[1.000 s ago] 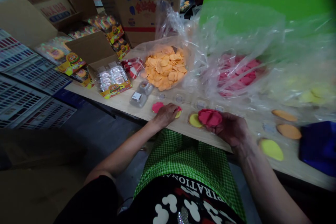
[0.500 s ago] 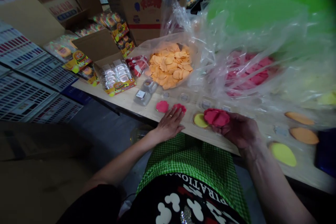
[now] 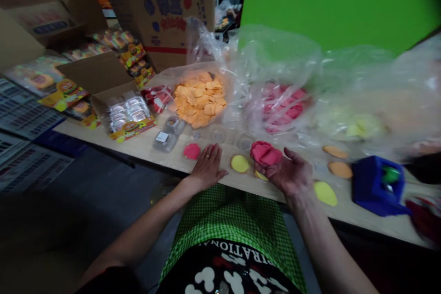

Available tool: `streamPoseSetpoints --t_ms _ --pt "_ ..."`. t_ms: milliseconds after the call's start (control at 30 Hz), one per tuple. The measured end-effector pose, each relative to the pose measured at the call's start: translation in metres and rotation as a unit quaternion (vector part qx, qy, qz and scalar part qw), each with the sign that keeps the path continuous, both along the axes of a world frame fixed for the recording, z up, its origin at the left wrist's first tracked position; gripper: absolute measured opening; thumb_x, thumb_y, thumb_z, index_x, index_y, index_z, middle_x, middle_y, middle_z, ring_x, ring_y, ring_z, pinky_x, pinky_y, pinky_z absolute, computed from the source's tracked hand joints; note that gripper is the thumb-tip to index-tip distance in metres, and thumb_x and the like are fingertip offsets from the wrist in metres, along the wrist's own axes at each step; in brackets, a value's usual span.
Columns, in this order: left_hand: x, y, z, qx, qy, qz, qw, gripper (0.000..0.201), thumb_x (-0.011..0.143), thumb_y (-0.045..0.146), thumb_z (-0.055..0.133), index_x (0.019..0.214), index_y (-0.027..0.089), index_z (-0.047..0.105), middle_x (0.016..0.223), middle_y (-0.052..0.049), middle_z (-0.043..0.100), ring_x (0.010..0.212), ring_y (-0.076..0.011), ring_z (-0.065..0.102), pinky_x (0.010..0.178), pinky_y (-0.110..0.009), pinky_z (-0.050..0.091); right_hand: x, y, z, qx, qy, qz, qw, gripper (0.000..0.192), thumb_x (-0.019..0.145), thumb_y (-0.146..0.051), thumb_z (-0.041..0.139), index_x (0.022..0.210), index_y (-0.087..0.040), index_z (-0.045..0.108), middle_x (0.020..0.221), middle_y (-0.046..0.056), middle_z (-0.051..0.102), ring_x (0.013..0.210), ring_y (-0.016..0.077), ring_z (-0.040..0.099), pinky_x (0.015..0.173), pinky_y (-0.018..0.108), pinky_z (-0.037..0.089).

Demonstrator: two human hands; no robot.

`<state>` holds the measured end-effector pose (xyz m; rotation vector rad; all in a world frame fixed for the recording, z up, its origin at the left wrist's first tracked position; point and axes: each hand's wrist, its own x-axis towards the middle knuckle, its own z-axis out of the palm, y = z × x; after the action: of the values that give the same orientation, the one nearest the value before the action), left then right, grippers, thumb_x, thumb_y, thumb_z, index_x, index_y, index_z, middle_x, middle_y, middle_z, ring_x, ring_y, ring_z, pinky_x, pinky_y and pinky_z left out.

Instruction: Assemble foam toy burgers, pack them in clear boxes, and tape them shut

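Note:
My right hand (image 3: 288,173) is palm up over the table's front edge, holding a stack of pink discs (image 3: 265,153) in its fingers. My left hand (image 3: 207,167) lies flat on the wooden table (image 3: 165,149), fingers spread, with nothing in it that I can see. One pink disc (image 3: 192,150) lies just left of it. A yellow disc (image 3: 240,163) sits between my hands, and another yellow disc (image 3: 325,193) lies right of my right hand.
Clear bags hold orange discs (image 3: 199,98), pink discs (image 3: 282,108) and yellow discs (image 3: 347,121). Two orange discs (image 3: 339,169) lie near a blue box (image 3: 377,186). An open carton of blister packs (image 3: 126,112) and small clear cases (image 3: 165,137) sit left; cardboard boxes (image 3: 165,4) stand behind.
My left hand has drawn back from the pink and yellow pieces and flattened on the table. The view swung right, bringing the blue box into sight.

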<state>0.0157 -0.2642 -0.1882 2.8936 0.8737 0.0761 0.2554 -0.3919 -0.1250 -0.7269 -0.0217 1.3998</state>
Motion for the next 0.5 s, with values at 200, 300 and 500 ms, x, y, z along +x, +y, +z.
streamPoseSetpoints --t_ms 200,300,500 --pt "0.028 -0.004 0.051 -0.091 -0.194 0.05 0.975 0.049 0.097 0.037 0.053 0.139 0.012 0.049 0.147 -0.021 0.052 0.139 -0.0312 0.048 0.114 -0.047 0.04 0.004 -0.003 -0.003 0.023 0.006 -0.002 1.0 0.041 0.077 -0.02 0.052 0.115 -0.016 0.065 0.109 0.016 0.075 0.103 0.0318 0.072 0.084 0.057 0.061" --pt "0.072 -0.017 0.073 -0.199 -0.273 0.07 0.938 0.028 0.094 0.037 0.06 0.109 0.014 0.062 0.107 -0.012 0.07 0.098 -0.0217 0.068 0.089 -0.035 0.056 0.002 -0.002 -0.009 0.039 -0.001 0.01 0.999 0.036 0.077 -0.015 0.052 0.11 -0.016 0.066 0.104 0.014 0.077 0.098 0.0298 0.073 0.085 0.055 0.061" --pt "0.128 -0.03 0.078 -0.204 -0.288 0.001 0.936 0.017 0.081 0.02 0.074 0.09 0.017 0.06 0.097 -0.007 0.067 0.096 -0.0209 0.065 0.091 -0.036 0.054 0.007 -0.012 -0.011 0.057 -0.02 -0.021 0.998 0.035 0.083 -0.016 0.049 0.112 -0.014 0.068 0.106 0.013 0.077 0.095 0.0262 0.074 0.086 0.05 0.062"
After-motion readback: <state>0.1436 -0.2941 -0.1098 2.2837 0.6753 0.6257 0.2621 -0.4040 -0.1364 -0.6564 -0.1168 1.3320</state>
